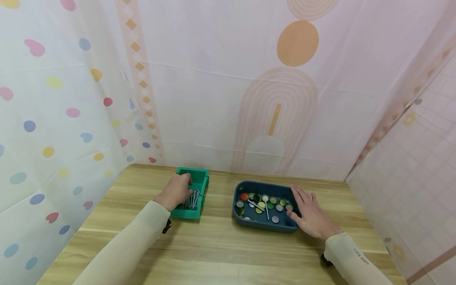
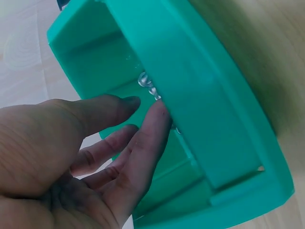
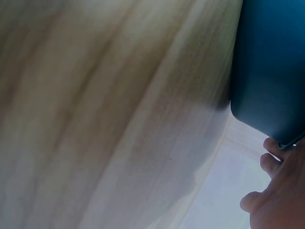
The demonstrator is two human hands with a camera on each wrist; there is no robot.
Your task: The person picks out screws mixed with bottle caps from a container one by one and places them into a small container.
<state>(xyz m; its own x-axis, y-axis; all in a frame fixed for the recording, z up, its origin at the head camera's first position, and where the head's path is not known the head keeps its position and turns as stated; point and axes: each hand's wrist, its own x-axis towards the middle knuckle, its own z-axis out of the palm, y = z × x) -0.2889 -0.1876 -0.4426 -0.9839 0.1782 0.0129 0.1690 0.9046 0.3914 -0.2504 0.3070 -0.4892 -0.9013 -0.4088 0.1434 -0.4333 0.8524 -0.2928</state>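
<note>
In the head view my left hand reaches into a green plastic bin, above long silvery bolts lying side by side. The left wrist view shows a gap between thumb and index finger, with nothing pinched there. The index fingertip is right at the shiny round bolt heads. My right hand rests on the right end of a dark blue tray, fingers extended along the rim and thumb by the near corner. Several bottle caps of mixed colours lie in that tray, with two silvery bolts among them.
Both containers stand on a wood-grain table, the bin left of the tray with a strip of tabletop between them. Printed curtains hang behind the table and at both sides.
</note>
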